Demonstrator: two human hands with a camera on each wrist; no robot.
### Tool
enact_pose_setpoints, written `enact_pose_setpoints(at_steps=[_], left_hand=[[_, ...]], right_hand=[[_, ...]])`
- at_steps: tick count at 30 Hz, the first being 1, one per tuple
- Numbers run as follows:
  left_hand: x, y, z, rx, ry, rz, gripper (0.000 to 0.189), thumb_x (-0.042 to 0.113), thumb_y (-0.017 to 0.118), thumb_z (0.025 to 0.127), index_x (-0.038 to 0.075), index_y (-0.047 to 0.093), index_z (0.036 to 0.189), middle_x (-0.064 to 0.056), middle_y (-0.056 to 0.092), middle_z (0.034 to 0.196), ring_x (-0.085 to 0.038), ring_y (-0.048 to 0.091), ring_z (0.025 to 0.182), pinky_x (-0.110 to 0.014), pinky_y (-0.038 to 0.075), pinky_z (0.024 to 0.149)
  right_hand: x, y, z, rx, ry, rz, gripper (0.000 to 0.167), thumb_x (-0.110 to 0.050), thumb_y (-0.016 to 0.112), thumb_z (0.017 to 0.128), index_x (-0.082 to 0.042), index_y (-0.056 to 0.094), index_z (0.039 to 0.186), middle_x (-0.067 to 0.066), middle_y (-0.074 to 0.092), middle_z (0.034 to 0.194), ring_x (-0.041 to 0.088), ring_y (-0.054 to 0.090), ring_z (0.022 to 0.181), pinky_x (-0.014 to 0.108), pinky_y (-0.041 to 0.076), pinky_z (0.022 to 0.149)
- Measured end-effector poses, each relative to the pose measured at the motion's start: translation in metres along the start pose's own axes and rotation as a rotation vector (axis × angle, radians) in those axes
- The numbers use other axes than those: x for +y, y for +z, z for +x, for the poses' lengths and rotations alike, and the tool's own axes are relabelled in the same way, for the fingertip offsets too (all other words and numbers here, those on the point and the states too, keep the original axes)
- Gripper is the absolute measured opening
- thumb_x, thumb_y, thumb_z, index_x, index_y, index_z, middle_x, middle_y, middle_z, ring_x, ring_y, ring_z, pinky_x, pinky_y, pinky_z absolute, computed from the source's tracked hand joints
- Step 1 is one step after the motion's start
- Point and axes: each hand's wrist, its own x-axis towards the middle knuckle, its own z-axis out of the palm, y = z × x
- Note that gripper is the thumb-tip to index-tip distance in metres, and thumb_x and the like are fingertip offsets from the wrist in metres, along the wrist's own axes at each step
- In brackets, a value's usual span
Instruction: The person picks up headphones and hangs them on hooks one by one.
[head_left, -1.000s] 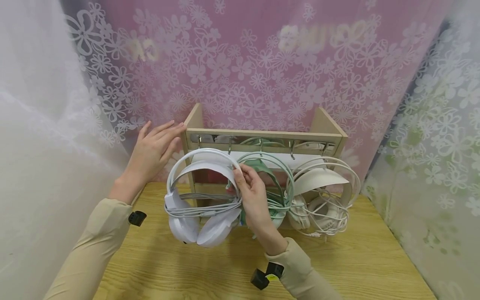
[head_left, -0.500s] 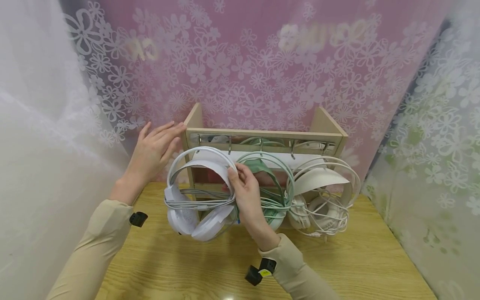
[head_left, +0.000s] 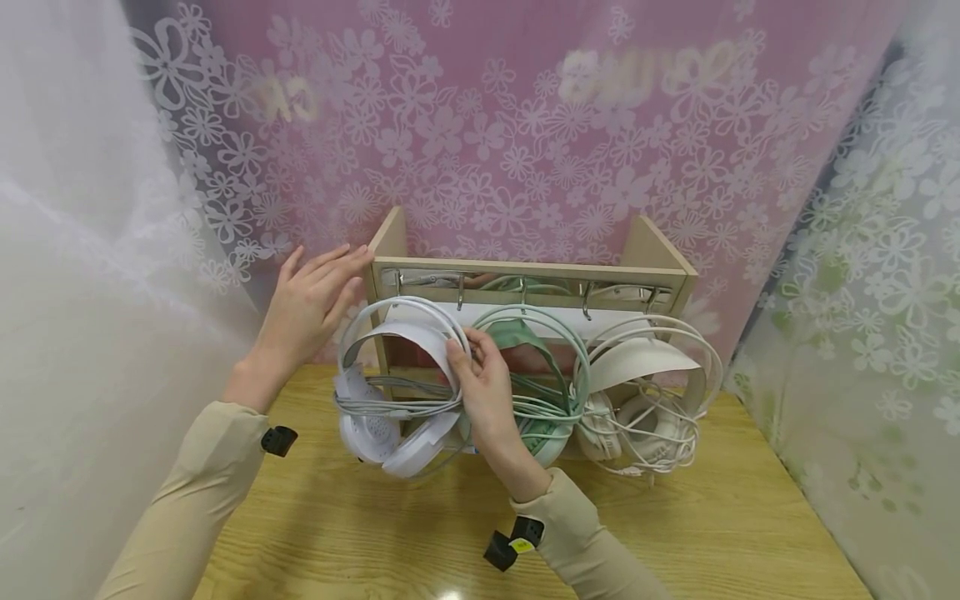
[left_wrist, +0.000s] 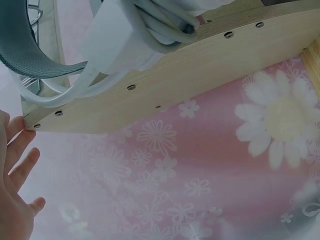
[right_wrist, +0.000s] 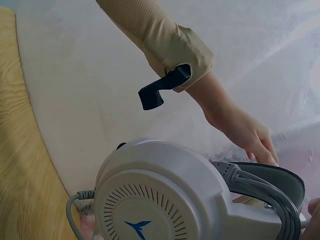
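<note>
White headphones [head_left: 411, 450] with a grey cable [head_left: 397, 408] wound across them are at the left end of a wooden hook rack [head_left: 525, 267]. My right hand [head_left: 487, 408] pinches the right side of their headband. Whether the band sits on a hook cannot be told. In the right wrist view a white ear cup [right_wrist: 150, 200] with a blue mark fills the foreground. My left hand [head_left: 303, 304], fingers extended, touches the rack's upper left corner. The left wrist view shows its fingertips against the side panel [left_wrist: 100, 112].
Green headphones [head_left: 547, 450] and off-white headphones [head_left: 637, 367] with bundled cables hang along the rack's middle and right. Metal hooks [head_left: 587, 304] line its front. It stands on a wood-grain table [head_left: 360, 533] before a pink flowered curtain [head_left: 487, 125]. Pale sheets flank both sides.
My right hand has shifted a little left with the white headphones, and their ear cups have risen slightly and swung toward the rack. My left hand stays at the corner.
</note>
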Motion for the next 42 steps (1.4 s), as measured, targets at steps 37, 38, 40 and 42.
enact_pose_setpoints(at_steps=[37, 38, 40, 42], left_hand=[[0.0061, 0.0023, -0.0014, 0.005, -0.044, -0.026, 0.04, 0.021, 0.058, 0.103, 0.016, 0.059, 0.143, -0.004, 0.057, 0.147, -0.029, 0.052, 0.137, -0.055, 0.018, 0.122], [0.006, 0.0024, -0.0018, 0.006, -0.047, -0.025, 0.04, 0.021, 0.058, 0.103, 0.016, 0.058, 0.143, -0.004, 0.057, 0.147, -0.029, 0.052, 0.137, -0.055, 0.018, 0.122], [0.006, 0.0026, -0.0024, 0.007, -0.05, -0.025, 0.041, 0.022, 0.058, 0.104, 0.017, 0.058, 0.144, -0.003, 0.057, 0.147, -0.029, 0.052, 0.137, -0.055, 0.018, 0.122], [0.0062, 0.0028, -0.0029, 0.005, -0.052, -0.03, 0.041, 0.022, 0.058, 0.104, 0.017, 0.058, 0.144, -0.003, 0.057, 0.148, -0.029, 0.052, 0.137, -0.055, 0.018, 0.123]], right_hand=[[0.0092, 0.0025, -0.0018, -0.069, -0.069, -0.212, 0.044, -0.011, 0.065, 0.1, -0.001, 0.049, 0.14, 0.016, 0.061, 0.126, 0.022, 0.059, 0.114, 0.023, 0.048, 0.093], [0.0086, 0.0019, -0.0015, -0.076, -0.07, -0.234, 0.045, -0.012, 0.066, 0.1, -0.002, 0.049, 0.14, 0.015, 0.061, 0.127, 0.022, 0.059, 0.114, 0.025, 0.049, 0.093], [0.0067, 0.0003, -0.0012, -0.091, -0.076, -0.281, 0.048, -0.014, 0.067, 0.099, -0.006, 0.049, 0.142, 0.013, 0.061, 0.128, 0.023, 0.06, 0.114, 0.029, 0.05, 0.093], [0.0049, -0.0017, -0.0011, -0.1, -0.075, -0.322, 0.05, -0.017, 0.068, 0.098, -0.01, 0.049, 0.144, 0.011, 0.061, 0.129, 0.023, 0.062, 0.112, 0.031, 0.051, 0.089]])
